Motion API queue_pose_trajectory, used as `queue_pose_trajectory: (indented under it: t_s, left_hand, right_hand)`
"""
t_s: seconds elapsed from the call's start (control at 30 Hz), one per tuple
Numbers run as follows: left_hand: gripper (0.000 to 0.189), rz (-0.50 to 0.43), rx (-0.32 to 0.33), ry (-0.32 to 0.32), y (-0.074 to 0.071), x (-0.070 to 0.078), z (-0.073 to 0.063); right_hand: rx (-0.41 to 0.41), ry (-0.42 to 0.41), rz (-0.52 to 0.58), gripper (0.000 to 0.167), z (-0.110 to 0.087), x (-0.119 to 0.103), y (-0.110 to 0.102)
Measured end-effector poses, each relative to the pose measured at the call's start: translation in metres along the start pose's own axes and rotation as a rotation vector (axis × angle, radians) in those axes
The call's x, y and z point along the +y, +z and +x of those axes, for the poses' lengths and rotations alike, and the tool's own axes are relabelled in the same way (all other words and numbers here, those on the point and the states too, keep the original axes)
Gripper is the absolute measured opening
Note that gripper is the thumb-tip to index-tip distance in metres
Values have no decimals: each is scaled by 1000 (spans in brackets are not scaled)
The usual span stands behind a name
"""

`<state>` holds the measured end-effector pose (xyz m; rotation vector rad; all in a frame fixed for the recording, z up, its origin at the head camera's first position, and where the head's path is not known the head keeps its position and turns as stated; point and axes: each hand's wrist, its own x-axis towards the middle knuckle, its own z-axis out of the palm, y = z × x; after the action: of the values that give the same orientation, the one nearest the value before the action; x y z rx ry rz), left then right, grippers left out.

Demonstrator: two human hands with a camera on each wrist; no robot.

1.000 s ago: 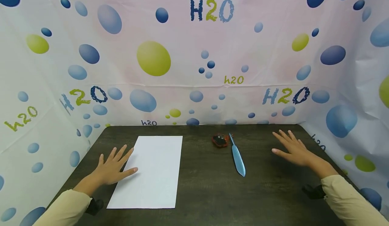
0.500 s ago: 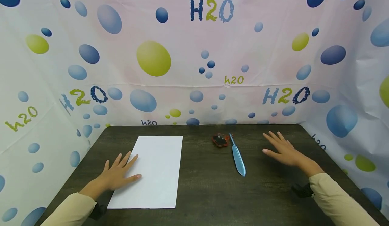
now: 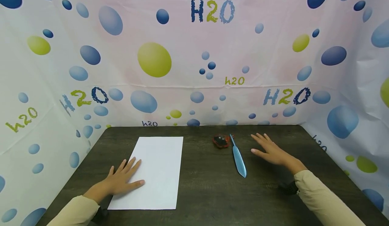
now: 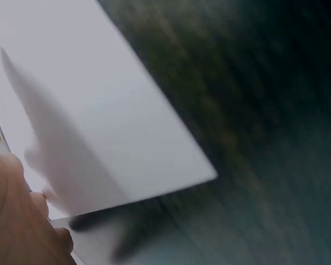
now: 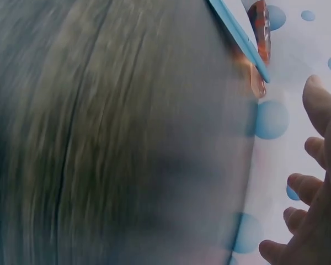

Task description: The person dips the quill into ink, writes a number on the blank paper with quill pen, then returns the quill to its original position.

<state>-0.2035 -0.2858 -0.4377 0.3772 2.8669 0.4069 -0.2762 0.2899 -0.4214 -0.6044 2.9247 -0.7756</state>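
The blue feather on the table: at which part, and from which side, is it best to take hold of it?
Probably at the middle of the blue feather, pinched across its narrow width from the right, where the right hand hovers. It lies lengthwise, its thin end pointing away from the person and close to the red sunglasses, so gripping there seems more awkward.

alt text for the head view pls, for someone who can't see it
A left hand, fingers spread, is over the left edge of a white sheet on a dark table; a right hand is to the right of a blue feather-like item, not touching it. Red-framed sunglasses lie by the item's far end, before a bubble-printed backdrop.
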Motion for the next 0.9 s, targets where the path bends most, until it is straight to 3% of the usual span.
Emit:
queue_pose_trajectory:
  t_s: [0.47,0.9]
  left_hand:
    - [89,-6,-55,-4,0,3,0]
    - [89,15,-61,-17,0,3,0]
  right_hand:
    - [-29,-46,68,69,32,-9,22]
    - [14,-195,19,49,54,-13,34]
